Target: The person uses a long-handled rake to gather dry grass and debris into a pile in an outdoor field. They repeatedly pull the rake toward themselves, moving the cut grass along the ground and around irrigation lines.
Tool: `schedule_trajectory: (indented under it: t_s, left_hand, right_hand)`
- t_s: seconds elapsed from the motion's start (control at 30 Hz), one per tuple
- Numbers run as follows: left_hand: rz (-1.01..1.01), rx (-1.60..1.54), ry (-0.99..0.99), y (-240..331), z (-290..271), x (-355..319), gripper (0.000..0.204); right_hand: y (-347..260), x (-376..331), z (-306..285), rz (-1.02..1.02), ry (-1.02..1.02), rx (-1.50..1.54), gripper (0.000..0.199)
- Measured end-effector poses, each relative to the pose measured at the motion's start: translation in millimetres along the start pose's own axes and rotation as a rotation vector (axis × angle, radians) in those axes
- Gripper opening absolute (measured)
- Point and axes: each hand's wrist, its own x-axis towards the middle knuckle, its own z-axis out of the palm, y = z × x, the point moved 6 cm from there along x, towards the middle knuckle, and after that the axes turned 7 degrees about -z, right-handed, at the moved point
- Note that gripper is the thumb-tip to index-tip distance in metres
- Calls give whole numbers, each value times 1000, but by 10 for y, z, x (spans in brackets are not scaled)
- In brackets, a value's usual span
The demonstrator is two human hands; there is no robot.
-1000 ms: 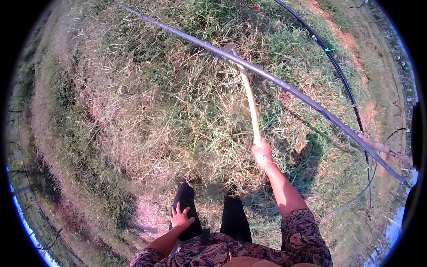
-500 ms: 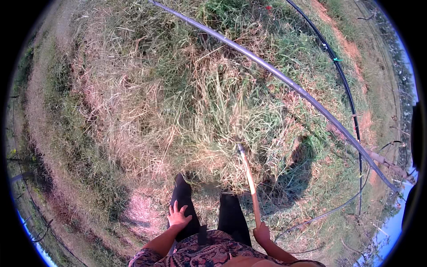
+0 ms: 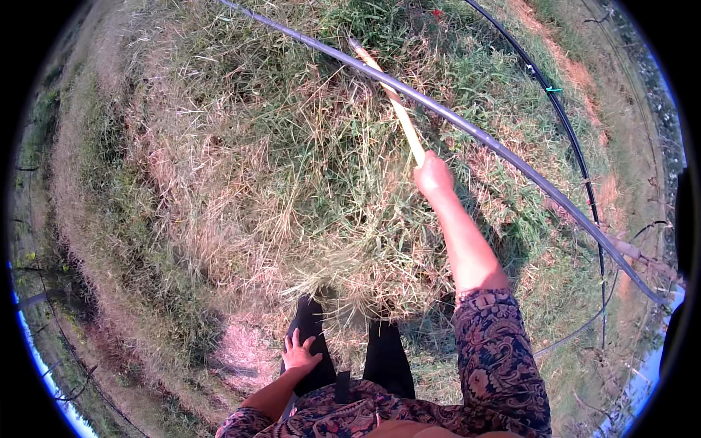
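My right hand [image 3: 434, 175], its arm stretched forward, is closed round the pale wooden handle [image 3: 407, 130] of a long-handled tool. That handle slants up and left, passing under a grey pipe [image 3: 475, 131]. The tool's far end lies among the grass, and its head cannot be made out. Resting on my left leg, my left hand [image 3: 299, 356] has its fingers spread and holds nothing. A loose heap of cut grass [image 3: 343, 281] lies just in front of my feet and partly covers them.
The grey pipe spans the ground diagonally. Farther right runs a black hose [image 3: 558, 109] with a green tie [image 3: 553, 89]. A brown post [image 3: 642, 255] stands at the right edge. Dry and green grass [image 3: 241, 182] spreads ahead and to the left.
My right hand has swung forward from beside my right leg, carrying the tool's far end away from my feet to beyond the pipe. My left hand stays on my leg.
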Motion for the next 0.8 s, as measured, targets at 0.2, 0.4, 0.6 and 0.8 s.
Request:
schedule_trajectory:
  t_s: [0.2, 0.4, 0.6, 0.8]
  left_hand:
    - [-1, -54, -50, -103, -48, -36, 69]
    - [-10, -104, -68, -95, -15, 37, 68]
    - [-22, -117, -72, -110, -193, 52, 67]
    - [18, -110, -61, -109, -238, 100, 68]
  right_hand:
    - [1939, -1776, 845, 214, -242, -165, 27]
    - [2060, -4444, 813, 414, -501, -58, 36]
    - [1743, -3369, 333, 328, -67, 47, 30]
    - [1106, -656, 762, 610, 229, 1358, 16]
